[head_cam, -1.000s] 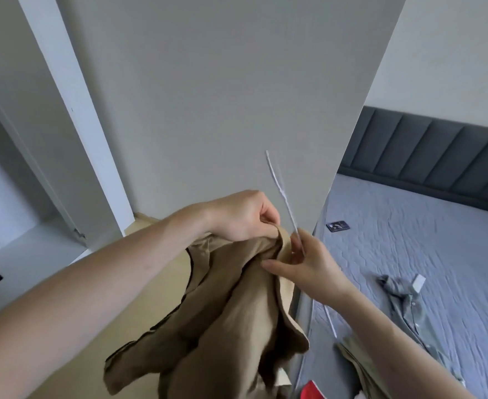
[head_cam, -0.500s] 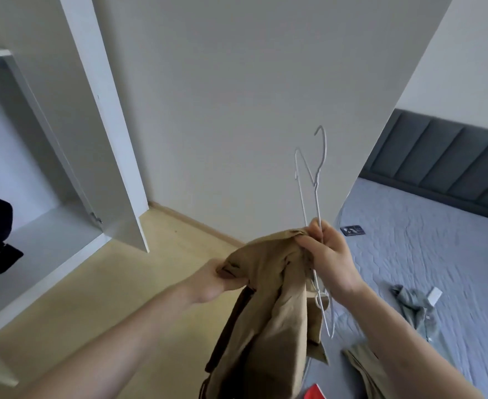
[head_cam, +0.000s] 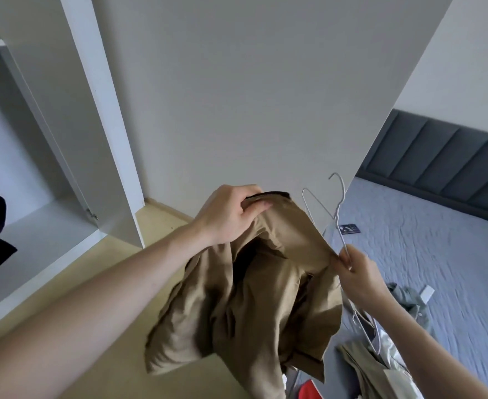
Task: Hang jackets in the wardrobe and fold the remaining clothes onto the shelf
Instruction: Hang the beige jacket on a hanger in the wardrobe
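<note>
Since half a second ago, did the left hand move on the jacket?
Yes. The left hand went up the tan jacket to its collar, now higher against the wardrobe door.

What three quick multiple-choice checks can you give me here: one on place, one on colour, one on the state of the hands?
1. Where does the grey-green shirt lie?
A. on the bed
B. on the wardrobe shelf
C. on the floor

2. What colour is the jacket being held?
A. black
B. tan
C. red

3. What does the right hand hold?
A. nothing
B. only the jacket
C. the hanger and a jacket edge

Key: 1 A, the grey-green shirt rests on the bed. 2 B, the jacket between both hands is tan. 3 C, the right hand pinches the white wire hanger with the cloth, while the left hand grips the collar.
</note>
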A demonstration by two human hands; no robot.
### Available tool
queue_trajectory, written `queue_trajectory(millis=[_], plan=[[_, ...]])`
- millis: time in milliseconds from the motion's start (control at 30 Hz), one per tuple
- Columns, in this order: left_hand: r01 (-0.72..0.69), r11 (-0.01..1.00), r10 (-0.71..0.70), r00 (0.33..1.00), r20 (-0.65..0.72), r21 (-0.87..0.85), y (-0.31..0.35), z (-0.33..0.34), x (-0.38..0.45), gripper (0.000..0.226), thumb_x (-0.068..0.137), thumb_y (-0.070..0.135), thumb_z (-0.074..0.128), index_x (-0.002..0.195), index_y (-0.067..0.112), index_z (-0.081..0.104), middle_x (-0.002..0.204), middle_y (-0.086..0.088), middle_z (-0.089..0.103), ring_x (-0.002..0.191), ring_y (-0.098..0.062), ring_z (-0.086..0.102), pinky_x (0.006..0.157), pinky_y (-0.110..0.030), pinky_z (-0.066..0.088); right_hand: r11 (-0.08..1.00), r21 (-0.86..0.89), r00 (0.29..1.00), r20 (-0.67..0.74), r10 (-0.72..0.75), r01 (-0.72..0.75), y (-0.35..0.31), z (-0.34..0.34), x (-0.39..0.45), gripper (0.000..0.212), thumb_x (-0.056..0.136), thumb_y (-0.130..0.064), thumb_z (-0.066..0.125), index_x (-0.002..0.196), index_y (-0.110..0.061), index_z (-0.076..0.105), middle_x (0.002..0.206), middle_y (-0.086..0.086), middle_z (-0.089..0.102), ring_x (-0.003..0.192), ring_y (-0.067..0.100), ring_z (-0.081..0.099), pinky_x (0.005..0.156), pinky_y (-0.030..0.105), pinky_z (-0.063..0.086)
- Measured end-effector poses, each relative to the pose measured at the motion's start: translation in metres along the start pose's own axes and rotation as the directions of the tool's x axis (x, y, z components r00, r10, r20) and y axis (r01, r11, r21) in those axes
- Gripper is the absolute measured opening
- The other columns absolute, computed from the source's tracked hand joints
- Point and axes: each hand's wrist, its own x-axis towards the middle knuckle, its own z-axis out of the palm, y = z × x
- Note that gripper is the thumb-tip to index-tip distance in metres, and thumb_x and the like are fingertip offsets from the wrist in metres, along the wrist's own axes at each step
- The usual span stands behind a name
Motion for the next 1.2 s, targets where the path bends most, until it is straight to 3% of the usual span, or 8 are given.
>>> queue_trajectory(millis=[233,333,500,733,867,1000,1133,1200], plan=[[0.021,0.998,-0.023,0.999,-0.037,-0.056,0.008,-0.017,0.020,0.035,0.099,0.032,0.063,0.066,0.028,0.051,0.053,0.012,0.046,0.051,-0.009,0.044,0.053,-0.016,0.030,0.998,0.057,0.990,-0.136,0.027,-0.019,0.004,-0.002,0.002,0.049,0.096,-0.019,0.067,0.066,-0.018,0.029,0.050,-0.013,0.051,0.049,0.011,0.039,0.051,0.033,0.031],[0.008,0.990,-0.018,0.997,-0.073,-0.142,0.020,-0.026,0.026,0.036,0.101,0.030,0.061,0.066,0.029,0.052,0.051,0.018,0.045,0.048,-0.004,0.043,0.053,-0.010,0.031,0.987,0.128,0.995,-0.022,0.098,-0.094,-0.001,0.004,-0.009,0.045,0.092,-0.031,0.072,0.070,-0.016,0.036,0.076,-0.002,0.077,0.045,0.004,0.045,0.053,0.028,0.033],[-0.051,0.985,0.039,0.996,-0.078,-0.164,0.038,-0.034,0.035,0.044,0.101,0.027,0.061,0.062,0.046,0.054,0.051,0.018,0.049,0.048,-0.005,0.046,0.053,-0.010,0.032,0.978,0.149,0.972,0.206,0.114,-0.146,-0.019,0.049,-0.036,0.053,0.067,-0.056,0.088,0.094,-0.020,0.060,0.096,-0.018,0.072,0.077,0.003,0.065,0.062,0.017,0.049],[-0.077,0.994,0.066,0.989,-0.132,-0.084,0.041,-0.061,0.040,0.037,0.099,0.032,0.061,0.063,0.037,0.053,0.051,0.017,0.050,0.049,-0.004,0.047,0.052,-0.011,0.033,0.985,0.132,0.984,0.153,0.089,-0.110,-0.033,0.086,-0.025,0.020,0.082,-0.027,0.075,0.083,-0.017,0.058,0.075,-0.004,0.067,0.069,0.021,0.062,0.062,0.033,0.051],[0.097,0.988,-0.090,0.994,-0.057,0.119,0.001,-0.094,0.028,0.043,0.085,0.060,0.068,0.070,0.021,0.059,0.056,-0.001,0.057,0.053,-0.017,0.050,0.055,-0.033,0.043,0.980,0.172,0.993,-0.057,0.108,-0.097,-0.025,0.046,-0.007,0.030,0.088,-0.007,0.065,0.071,-0.014,0.041,0.062,-0.002,0.050,0.055,0.013,0.043,0.046,0.024,0.037],[0.269,0.930,-0.305,0.946,0.114,0.252,-0.026,-0.096,0.006,0.052,0.073,0.065,0.076,0.056,0.023,0.052,0.045,0.015,0.051,0.042,-0.004,0.045,0.047,-0.017,0.031,0.973,0.230,0.987,-0.158,0.016,0.021,-0.037,0.003,0.006,0.036,0.085,0.004,0.060,0.071,-0.015,0.033,0.063,0.000,0.038,0.050,0.006,0.029,0.043,0.021,0.032],[0.438,0.899,-0.436,0.898,0.053,-0.025,-0.038,-0.086,0.002,0.056,0.092,0.052,0.060,0.054,0.024,0.030,0.050,0.010,0.032,0.045,-0.011,0.036,0.048,-0.022,0.029,0.977,0.183,0.990,-0.099,-0.097,0.114,-0.047,-0.021,0.010,0.047,0.088,-0.005,0.070,0.071,-0.019,0.029,0.059,-0.006,0.039,0.052,0.007,0.030,0.048,0.018,0.031],[0.511,0.839,-0.506,0.859,0.078,-0.187,-0.038,-0.081,0.005,0.044,0.094,0.051,0.059,0.063,0.027,0.038,0.063,0.001,0.036,0.059,-0.014,0.040,0.061,-0.028,0.030,0.980,0.167,0.993,-0.066,-0.094,0.104,-0.047,-0.026,0.005,0.049,0.087,-0.016,0.077,0.071,-0.017,0.032,0.059,-0.007,0.055,0.049,0.008,0.037,0.048,0.017,0.033]])
